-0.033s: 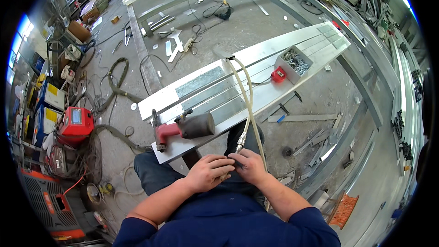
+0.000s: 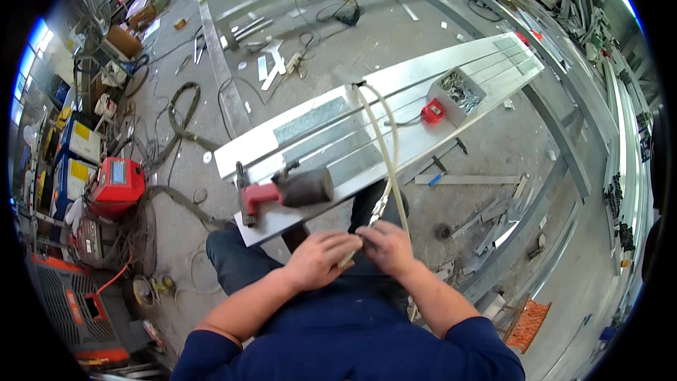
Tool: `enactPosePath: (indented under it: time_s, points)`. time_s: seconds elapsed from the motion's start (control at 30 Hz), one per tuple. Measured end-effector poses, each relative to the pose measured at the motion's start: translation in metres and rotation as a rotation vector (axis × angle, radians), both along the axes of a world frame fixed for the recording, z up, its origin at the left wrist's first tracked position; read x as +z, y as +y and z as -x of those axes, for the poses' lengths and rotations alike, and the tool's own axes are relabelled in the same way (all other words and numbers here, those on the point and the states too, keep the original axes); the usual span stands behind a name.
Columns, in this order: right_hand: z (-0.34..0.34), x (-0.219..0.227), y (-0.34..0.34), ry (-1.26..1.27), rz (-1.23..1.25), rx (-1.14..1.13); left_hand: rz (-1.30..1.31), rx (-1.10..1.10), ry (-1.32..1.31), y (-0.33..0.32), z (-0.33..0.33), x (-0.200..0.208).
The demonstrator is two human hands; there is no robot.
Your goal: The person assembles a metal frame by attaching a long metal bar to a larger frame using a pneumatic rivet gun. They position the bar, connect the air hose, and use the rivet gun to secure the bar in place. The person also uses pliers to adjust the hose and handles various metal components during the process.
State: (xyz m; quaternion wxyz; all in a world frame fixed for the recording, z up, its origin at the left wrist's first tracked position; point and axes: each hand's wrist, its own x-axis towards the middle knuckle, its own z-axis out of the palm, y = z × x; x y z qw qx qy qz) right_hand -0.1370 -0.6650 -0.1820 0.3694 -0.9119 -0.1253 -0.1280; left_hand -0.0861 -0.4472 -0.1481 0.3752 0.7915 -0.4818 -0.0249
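Both bare forearms in from the lower edge, elbows bent and wide, hands together above the lap. Left hand (image 2: 324, 261) palm inward, fingers curled, tips just beside the right; cannot tell whether anything lies between them. Right hand (image 2: 390, 248) with fingers bent, thumb and forefinger pinched at the lower end of a metal fitting (image 2: 379, 210). Fitting shiny, silver, stepped and cylindrical, tilted slightly, between the right hand and the near edge of a long bench panel (image 2: 236, 155). Above it, a cream, smooth, flexible hose (image 2: 388, 148), draped in two strands across the panel, one ending at the fitting, the other passing just right of the right hand. Panel of pale, grooved metal, with a mottled grey strip (image 2: 310, 120) set along it. On its near left end, a red pistol-shaped tool (image 2: 264, 196) with a rounded dark end; farther right, a grey box (image 2: 455, 117) of small, loose metal pieces.
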Motion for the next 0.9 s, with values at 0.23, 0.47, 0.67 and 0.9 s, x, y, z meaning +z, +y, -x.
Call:
enactPosePath:
  time_s: [0.23, 0.47, 0.67, 0.9]
  points:
    - [-0.032, -0.018, -0.008, 0.174, 0.378, -0.074, -0.196, 0.271, 0.099, 0.054, 0.015, 0.000]
    - [-0.056, -0.041, 0.015, 0.208, 0.552, 0.084, -0.173, 0.519, 0.288, 0.115, 0.053, -0.002]
    - [-0.053, -0.012, 0.039, 0.052, 0.298, 0.049, -0.128, 0.641, 0.393, 0.160, 0.031, -0.005]
    - [-0.048, 0.026, 0.062, 0.164, 0.221, 0.048, -0.101, 0.661, 0.436, 0.202, -0.039, 0.000]
